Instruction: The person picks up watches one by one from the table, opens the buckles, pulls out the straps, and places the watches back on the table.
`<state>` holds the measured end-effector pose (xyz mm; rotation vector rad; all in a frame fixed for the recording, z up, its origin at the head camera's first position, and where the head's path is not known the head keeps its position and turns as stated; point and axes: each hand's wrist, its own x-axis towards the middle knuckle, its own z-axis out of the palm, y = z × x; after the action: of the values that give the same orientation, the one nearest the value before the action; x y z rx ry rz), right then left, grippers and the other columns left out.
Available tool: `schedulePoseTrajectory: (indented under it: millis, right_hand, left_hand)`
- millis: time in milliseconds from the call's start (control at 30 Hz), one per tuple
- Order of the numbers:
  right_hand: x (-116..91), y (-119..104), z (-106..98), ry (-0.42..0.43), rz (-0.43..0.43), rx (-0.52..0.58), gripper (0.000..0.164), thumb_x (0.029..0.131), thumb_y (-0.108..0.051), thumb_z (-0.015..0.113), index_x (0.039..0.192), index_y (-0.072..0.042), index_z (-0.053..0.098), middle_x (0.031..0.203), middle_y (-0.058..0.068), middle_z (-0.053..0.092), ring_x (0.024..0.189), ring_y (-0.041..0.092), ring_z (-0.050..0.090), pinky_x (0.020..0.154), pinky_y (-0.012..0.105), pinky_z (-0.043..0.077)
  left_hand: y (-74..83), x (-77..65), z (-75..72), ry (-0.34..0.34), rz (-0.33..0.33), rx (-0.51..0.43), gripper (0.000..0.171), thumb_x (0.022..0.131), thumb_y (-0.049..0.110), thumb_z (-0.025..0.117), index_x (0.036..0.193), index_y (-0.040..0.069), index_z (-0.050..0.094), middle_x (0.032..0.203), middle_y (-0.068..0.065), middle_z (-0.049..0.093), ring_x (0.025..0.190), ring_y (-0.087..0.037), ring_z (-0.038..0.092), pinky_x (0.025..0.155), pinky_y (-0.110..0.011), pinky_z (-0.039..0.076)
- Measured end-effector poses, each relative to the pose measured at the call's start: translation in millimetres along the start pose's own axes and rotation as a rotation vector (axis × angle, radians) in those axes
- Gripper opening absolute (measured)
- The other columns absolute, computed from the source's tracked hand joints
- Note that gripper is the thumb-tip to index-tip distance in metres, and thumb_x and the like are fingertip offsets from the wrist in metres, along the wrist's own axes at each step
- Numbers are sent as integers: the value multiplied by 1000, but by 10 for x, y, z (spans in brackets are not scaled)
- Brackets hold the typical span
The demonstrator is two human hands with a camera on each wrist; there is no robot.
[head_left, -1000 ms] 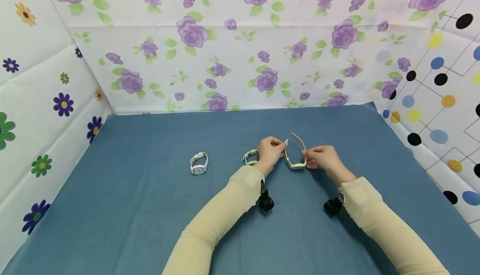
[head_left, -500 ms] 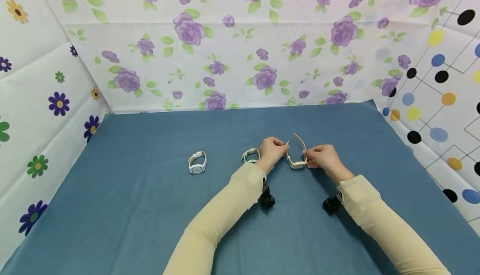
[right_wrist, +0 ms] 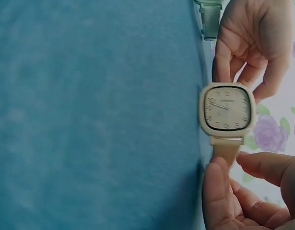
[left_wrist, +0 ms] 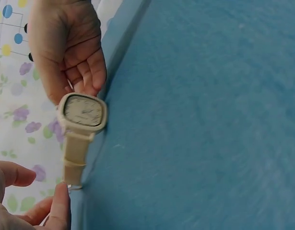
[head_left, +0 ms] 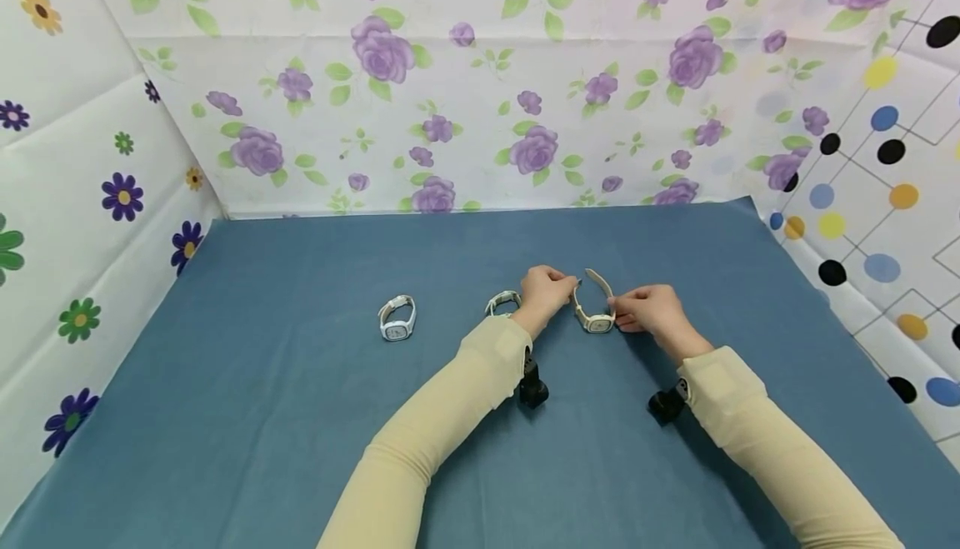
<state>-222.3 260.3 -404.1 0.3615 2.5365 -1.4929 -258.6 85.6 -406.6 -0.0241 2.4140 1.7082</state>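
Observation:
A cream wristwatch (head_left: 598,325) with a rounded-square dial is held between both hands, its strap unfastened and curved upward. My left hand (head_left: 545,292) pinches the buckle end of the strap; in the left wrist view a fingertip (left_wrist: 61,201) meets that end. On the other side, my right hand (head_left: 652,312) grips the strap close to the case, with the strap between thumb and finger (right_wrist: 217,179) in the right wrist view. The free strap end points up and away. Just left of my left hand lies a pale green watch (head_left: 504,296), partly hidden by that hand.
A white watch (head_left: 397,329) lies farther left on the blue cloth (head_left: 300,416). Behind the table hangs a white sheet with purple flowers (head_left: 534,149). Patterned sheets stand at both sides. A black camera (head_left: 532,386) is strapped at the left wrist, another (head_left: 666,406) at the right.
Both hands keep their hold on the cream watch and hardly move. Its dial tilts a little more upward, and the buckle end has shifted slightly to the right. The head view has shifted slightly.

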Motion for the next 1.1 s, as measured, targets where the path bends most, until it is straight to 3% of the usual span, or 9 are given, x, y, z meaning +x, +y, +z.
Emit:
schedulePoseTrajectory:
  millis: [167, 300, 400, 567, 800, 967, 1100]
  right_hand:
    - [-45, -89, -67, 5, -32, -5, 36, 95, -21, 58, 116, 9, 62, 103, 19, 68, 76, 14, 67, 76, 34, 60]
    - [-61, -206, -96, -19, -44, -18, 40, 96, -26, 59, 117, 7, 62, 108, 22, 66, 80, 16, 68, 82, 39, 59]
    - [-72, -309, -76, -38, -54, -32, 40, 96, -26, 57, 119, 7, 61, 114, 25, 63, 84, 19, 67, 85, 41, 58]
    - [-95, -491, 4, -54, -80, -38, 40, 96, -24, 58, 118, 9, 60, 110, 26, 63, 81, 19, 67, 84, 41, 58]
    - [-98, -676, 187, -86, -117, -35, 37, 95, -23, 59, 117, 8, 62, 108, 26, 65, 84, 23, 67, 82, 40, 59]
    - [-95, -725, 361, -122, -127, -26, 36, 95, -21, 59, 116, 8, 62, 114, 28, 62, 95, 35, 65, 82, 42, 58]
    - [-78, -753, 518, -136, -155, -49, 34, 94, -20, 60, 114, 8, 64, 111, 28, 64, 96, 35, 66, 81, 42, 59]
  left_hand:
    - [93, -3, -152, -40, 67, 60, 18, 94, 19, 60, 99, 5, 69, 90, -12, 69, 76, -23, 65, 59, -27, 50]
    - [217, -7, -355, -56, 107, 147, 19, 94, 22, 60, 103, 7, 68, 96, -10, 68, 75, -17, 63, 66, -30, 53]
    - [297, -13, -519, -61, 104, 205, 22, 94, 24, 60, 105, 7, 67, 100, -9, 67, 80, -19, 65, 73, -34, 56]
    - [333, -37, -741, -74, 93, 237, 24, 95, 24, 59, 108, 5, 66, 106, -11, 66, 88, -23, 66, 81, -37, 56]
    - [118, -60, -1020, -37, 52, 264, 25, 95, 23, 58, 110, 4, 66, 110, -13, 65, 91, -25, 65, 80, -37, 56]
    - [-87, -82, -1186, -16, -19, 204, 24, 95, 18, 59, 110, 0, 62, 115, -16, 59, 99, -29, 62, 83, -38, 58]
    - [-170, -100, -1230, -38, -47, 138, 26, 94, 15, 59, 113, -2, 57, 116, -20, 57, 101, -32, 62, 82, -38, 58]
